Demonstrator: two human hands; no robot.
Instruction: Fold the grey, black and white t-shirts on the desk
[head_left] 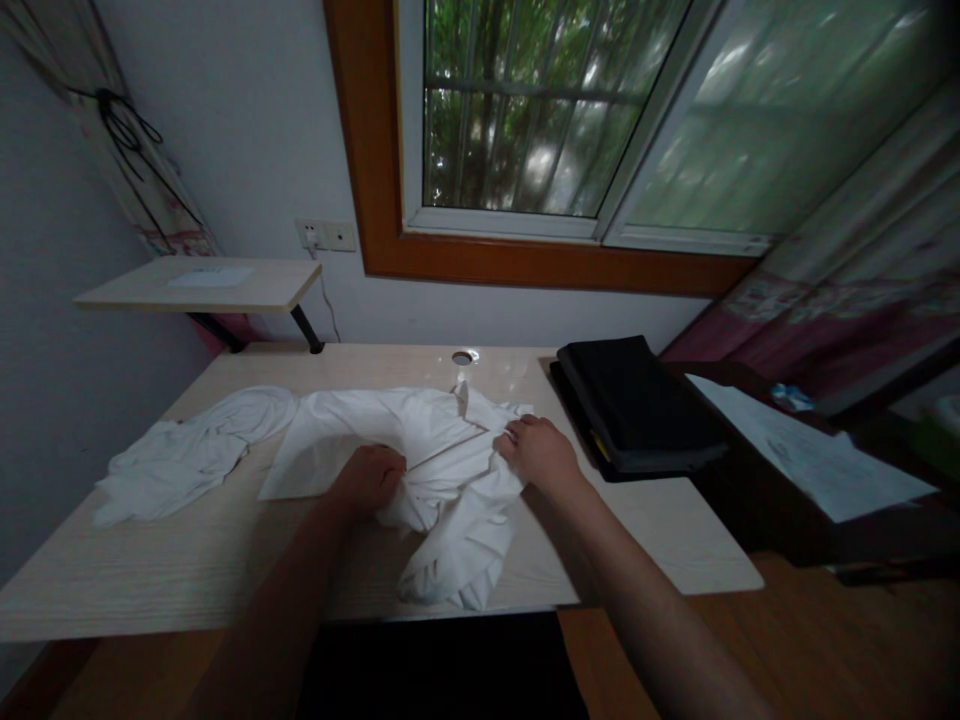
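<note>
A crumpled white shirt (442, 440) lies on the pale wooden desk (187, 580), with what looks like its collar toward the wall. One part of it spreads flat to the left, and a bunched part reaches down to the front edge. My left hand (373, 478) is closed on the fabric at the middle, fingers curled under and partly hidden. On the right side of the shirt, my right hand (541, 452) pinches the cloth near the top. A second white cloth (195, 455), rumpled, rests at the left of the desk.
A black folder-like stack (637, 400) sits at the desk's right end. Beyond it, papers (810, 450) lie on a dark surface. A small raised shelf (255, 285) stands at the back left. The window (555, 110) and wall sockets (326, 236) are behind.
</note>
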